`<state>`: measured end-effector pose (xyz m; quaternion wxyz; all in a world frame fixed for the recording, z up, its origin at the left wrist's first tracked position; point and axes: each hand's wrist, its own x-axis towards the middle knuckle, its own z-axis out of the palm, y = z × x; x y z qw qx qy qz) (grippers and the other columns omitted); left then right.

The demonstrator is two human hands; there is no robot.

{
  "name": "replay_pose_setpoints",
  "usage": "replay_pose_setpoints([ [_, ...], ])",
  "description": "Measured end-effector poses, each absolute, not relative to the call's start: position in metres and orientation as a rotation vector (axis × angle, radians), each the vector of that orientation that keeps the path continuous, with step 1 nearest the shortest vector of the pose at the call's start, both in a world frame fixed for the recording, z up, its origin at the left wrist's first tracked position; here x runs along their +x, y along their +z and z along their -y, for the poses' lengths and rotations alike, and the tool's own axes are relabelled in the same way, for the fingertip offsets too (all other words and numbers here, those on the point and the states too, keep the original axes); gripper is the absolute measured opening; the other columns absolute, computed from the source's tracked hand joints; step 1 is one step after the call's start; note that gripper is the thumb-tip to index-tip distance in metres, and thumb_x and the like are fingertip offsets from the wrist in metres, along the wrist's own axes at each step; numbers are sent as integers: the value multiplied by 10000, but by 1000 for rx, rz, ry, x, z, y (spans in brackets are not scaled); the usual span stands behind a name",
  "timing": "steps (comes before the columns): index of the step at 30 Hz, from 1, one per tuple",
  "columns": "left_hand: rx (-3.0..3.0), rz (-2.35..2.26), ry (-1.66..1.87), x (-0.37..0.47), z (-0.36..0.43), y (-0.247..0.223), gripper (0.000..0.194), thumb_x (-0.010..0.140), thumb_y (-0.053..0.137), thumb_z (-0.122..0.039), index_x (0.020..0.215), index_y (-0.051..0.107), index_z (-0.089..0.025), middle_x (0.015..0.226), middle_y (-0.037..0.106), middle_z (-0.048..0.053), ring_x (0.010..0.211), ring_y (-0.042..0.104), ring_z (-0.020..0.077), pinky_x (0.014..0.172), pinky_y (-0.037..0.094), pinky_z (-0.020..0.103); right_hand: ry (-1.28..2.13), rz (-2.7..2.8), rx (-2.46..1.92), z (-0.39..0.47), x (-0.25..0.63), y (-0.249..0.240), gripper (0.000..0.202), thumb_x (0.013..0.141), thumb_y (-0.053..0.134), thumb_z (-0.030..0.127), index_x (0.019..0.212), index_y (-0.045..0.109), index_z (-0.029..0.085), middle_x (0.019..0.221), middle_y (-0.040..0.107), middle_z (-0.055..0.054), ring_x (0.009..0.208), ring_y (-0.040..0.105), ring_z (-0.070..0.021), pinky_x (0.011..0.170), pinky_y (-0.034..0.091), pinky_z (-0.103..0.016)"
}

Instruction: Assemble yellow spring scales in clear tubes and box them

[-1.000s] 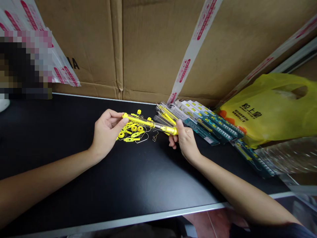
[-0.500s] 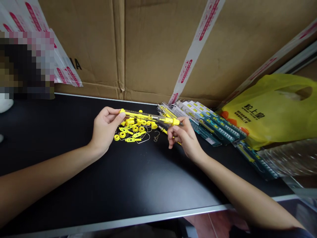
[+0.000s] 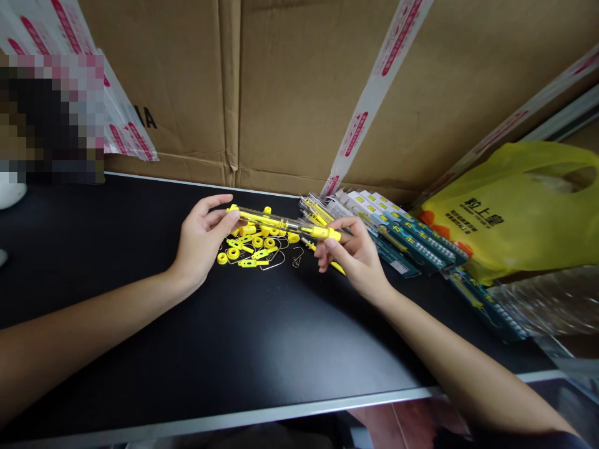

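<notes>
A clear plastic tube with yellow parts (image 3: 284, 225) inside and yellow ends is held level above the table, between my two hands. My left hand (image 3: 197, 243) pinches its left end with thumb and fingers. At the tube's right end, my right hand (image 3: 359, 259) has thumb and fingers closed around the yellow end cap. Below the tube lies a loose pile of small yellow pieces (image 3: 258, 254), among them rings, caps and flat slotted parts. Bent wire hooks (image 3: 272, 264) are mixed into the pile, and a small wire clip (image 3: 297, 256) lies just right of it.
Several similar clear tubes (image 3: 314, 209) lie behind my right hand. Printed green-and-white packages (image 3: 412, 234) are stacked to the right, beside a yellow plastic bag (image 3: 528, 218). Large cardboard boxes (image 3: 299, 93) wall off the back of the black table (image 3: 234, 362). A blurred-out shape stands at left.
The tube stays in both hands, its right end slightly lower now. My right fingers have shifted around the yellow cap, and a finger of my left hand has lifted off. The view shifted slightly.
</notes>
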<state>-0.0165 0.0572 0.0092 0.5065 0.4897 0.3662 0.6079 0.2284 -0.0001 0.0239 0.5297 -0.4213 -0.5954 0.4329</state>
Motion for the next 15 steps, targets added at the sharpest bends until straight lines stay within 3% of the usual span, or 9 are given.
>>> replay_pose_setpoints([
  [9,1181,-878,1436,-16,-57,10,366,762,736,-305,1081,618,-169,888,713,43,828,693,151,837,557,288,1057,1415,-1009,-1,230,21,261,862,612,408,915,430,229,653,601,41,490,549,-93,457,505,-236],
  [15,1138,-897,1440,-15,-55,11,303,743,747,-316,987,662,-158,873,713,35,791,693,140,777,565,255,844,1512,-1049,-1,229,19,299,783,708,303,921,450,244,878,521,5,629,553,-104,456,514,-225],
])
